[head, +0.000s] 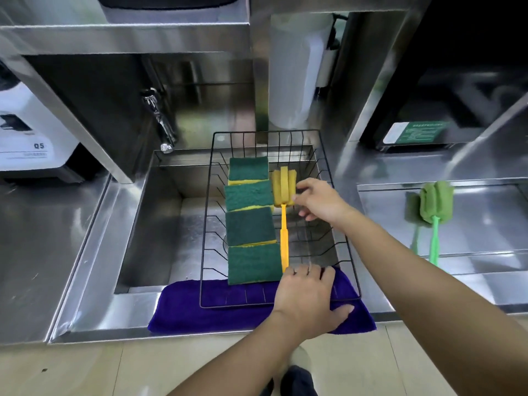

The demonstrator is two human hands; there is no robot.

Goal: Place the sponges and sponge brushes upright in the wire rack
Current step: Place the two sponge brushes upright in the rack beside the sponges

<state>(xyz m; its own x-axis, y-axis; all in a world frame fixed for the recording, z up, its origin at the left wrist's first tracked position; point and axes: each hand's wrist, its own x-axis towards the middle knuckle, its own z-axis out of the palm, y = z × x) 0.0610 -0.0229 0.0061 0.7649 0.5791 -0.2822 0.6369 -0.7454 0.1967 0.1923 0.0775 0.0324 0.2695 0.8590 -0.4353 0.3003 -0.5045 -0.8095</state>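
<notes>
Yellow sponge brush (pixel 283 215): head at right hand (pixel 320 200) fingertips, handle end under left hand (pixel 307 298).

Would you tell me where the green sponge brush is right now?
The green sponge brush leans on the steel counter at the right, apart from the black wire rack.

Both forearms bare, reaching fwd from lower frame, roughly parallel. Left hand (pixel 307 298) nearer, palm down, knuckles up, thumb splayed out to the right, fingers (pixel 300 271) curled downward at far edge; what they grip hidden underneath. Right hand (pixel 321 200) further out, wrist bent left, thumb and fingertips (pixel 297 199) pinched lightly together, other fingers curled loosely below. Right arm nearly straight.
</notes>
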